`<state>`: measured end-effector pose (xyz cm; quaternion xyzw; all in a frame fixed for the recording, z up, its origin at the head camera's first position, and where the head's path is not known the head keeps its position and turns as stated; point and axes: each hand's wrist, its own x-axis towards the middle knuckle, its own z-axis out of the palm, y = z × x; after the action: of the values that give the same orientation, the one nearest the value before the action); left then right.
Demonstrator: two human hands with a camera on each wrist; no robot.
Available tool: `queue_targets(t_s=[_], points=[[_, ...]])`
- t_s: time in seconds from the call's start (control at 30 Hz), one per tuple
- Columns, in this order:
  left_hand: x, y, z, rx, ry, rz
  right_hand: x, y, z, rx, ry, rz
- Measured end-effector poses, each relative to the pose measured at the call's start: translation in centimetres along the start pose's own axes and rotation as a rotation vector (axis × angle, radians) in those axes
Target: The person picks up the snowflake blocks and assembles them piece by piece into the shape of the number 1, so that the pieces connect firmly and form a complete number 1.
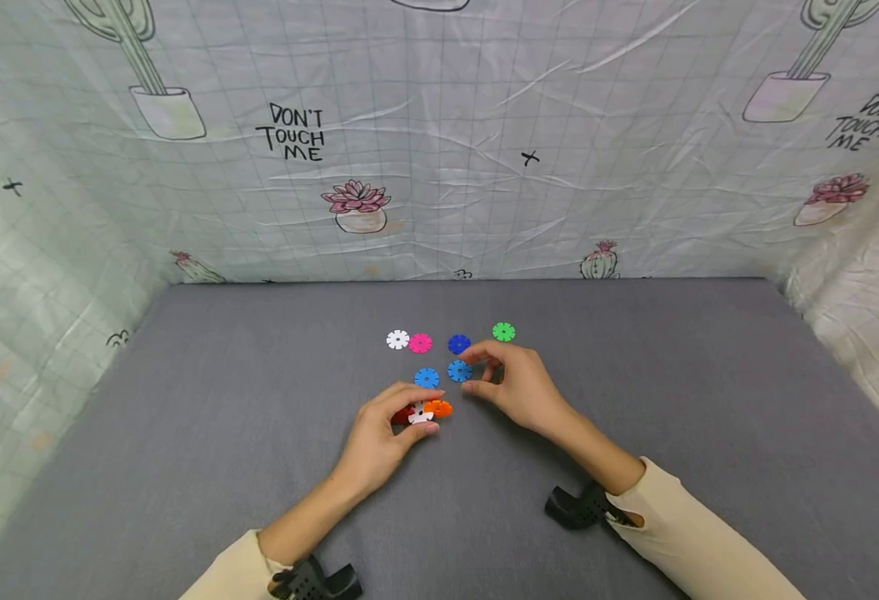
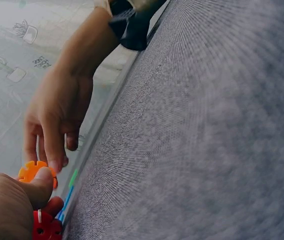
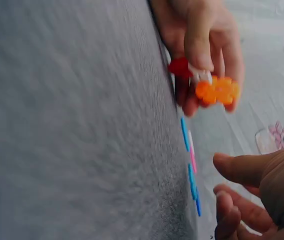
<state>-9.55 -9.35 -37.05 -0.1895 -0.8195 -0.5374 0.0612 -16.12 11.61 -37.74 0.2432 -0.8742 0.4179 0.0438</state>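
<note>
My left hand (image 1: 374, 433) holds a joined piece of notched plastic discs between thumb and fingers. It is made of a red disc (image 1: 402, 416), a white disc (image 1: 421, 415) and an orange disc (image 1: 440, 408). In the right wrist view the orange disc (image 3: 222, 90) sticks out past the left thumb, tilted against the white one. My right hand (image 1: 523, 385) hovers with thumb and fingers apart and nothing between them. Its fingertips are right beside a light blue disc (image 1: 457, 372) on the table. A second light blue disc (image 1: 427, 377) lies just beyond the left fingertips.
Farther back on the grey table (image 1: 259, 367) lie a white disc (image 1: 397, 339), a pink disc (image 1: 421, 343), a dark blue disc (image 1: 457, 343) and a green disc (image 1: 504, 332). A printed cloth (image 1: 439, 125) hangs behind the table. Black wrist cameras sit at both sleeves.
</note>
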Motion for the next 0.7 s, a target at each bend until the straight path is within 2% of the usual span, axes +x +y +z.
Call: queue_targets(t_s=[0.23, 0.53, 0.7], points=[[0.0, -0.1, 0.2, 0.007, -0.002, 0.001, 0.8, 1.3, 0.8, -0.065, 0.061, 0.048], [0.0, -0.2, 0.1, 0.020, -0.002, 0.014, 0.8, 1.8, 1.6, -0.071, 0.081, 0.031], [0.0, -2.5, 0.6, 0.023, 0.003, 0.021, 0.8, 1.7, 1.7, -0.072, 0.055, 0.038]])
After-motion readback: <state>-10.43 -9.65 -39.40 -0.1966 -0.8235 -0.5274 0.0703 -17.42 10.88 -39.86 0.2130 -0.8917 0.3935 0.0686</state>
